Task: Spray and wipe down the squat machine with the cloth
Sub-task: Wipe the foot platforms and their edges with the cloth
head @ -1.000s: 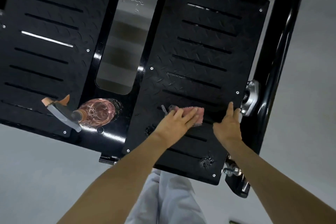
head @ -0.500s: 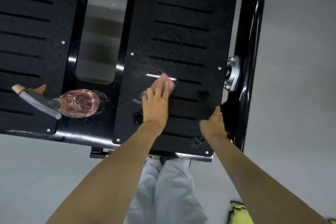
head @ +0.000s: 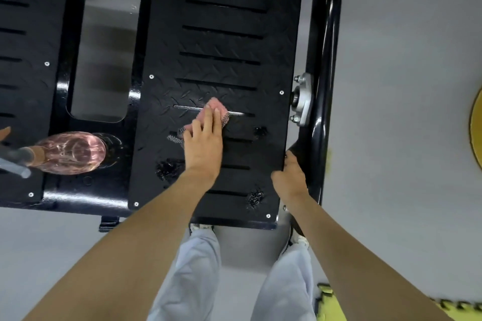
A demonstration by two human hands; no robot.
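L hand (head: 203,148) flat, fingers straight, pressing cloth (head: 214,110) mid-plate; R hand (head: 289,177) curled over plate (head: 224,44) edge.
Wipe approx. part done: wet spots (head: 167,168) at near end unwiped, bottle (head: 70,152) parked betw. plates, other plate (head: 23,21) prob. left to do.

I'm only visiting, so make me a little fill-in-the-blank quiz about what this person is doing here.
The cloth under the left hand is ___ in colour.
The right hand grips the footplate at its ___ edge.
The spray bottle sits to the ___ of the cloth.
Missing words: pink, right, left.
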